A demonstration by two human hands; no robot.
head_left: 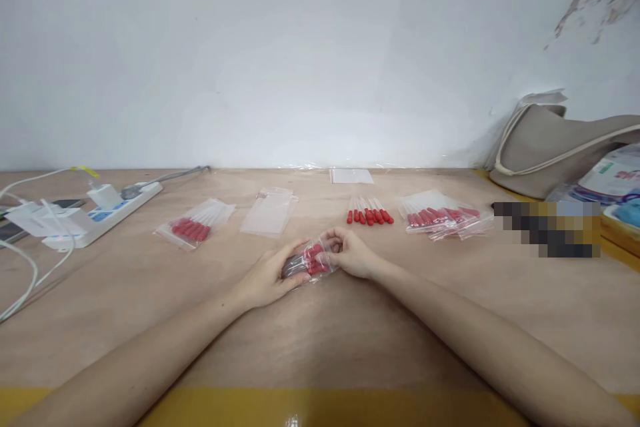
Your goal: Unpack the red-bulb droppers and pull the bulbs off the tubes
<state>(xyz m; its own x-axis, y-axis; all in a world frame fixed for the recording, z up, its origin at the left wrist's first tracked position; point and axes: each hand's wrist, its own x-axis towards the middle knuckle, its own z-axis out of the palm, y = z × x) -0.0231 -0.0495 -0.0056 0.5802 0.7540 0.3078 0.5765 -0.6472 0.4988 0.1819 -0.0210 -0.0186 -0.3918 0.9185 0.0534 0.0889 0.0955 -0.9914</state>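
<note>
Near the middle of the table I hold a clear zip bag (314,263) with red-capped droppers inside, their thin clear stems pointing left. My left hand (273,273) is wrapped round the stem end, its thumb along the near side. At the other end, by the bag's mouth, the fingers of my right hand (349,253) pinch the edge. Beyond my right hand lies a row of loose red-capped droppers (370,215). Filled bags of droppers (440,217) overlap to the right, and another filled bag (193,230) lies to the left. Flat unfilled zip bags (267,213) form a stack behind my left hand.
A white power strip (135,203) with chargers and cables stands at the left. A flat white bag (351,176) lies by the wall. On the right are a beige fabric bag (545,147), plastic packages (613,173) and a dark pixelated patch.
</note>
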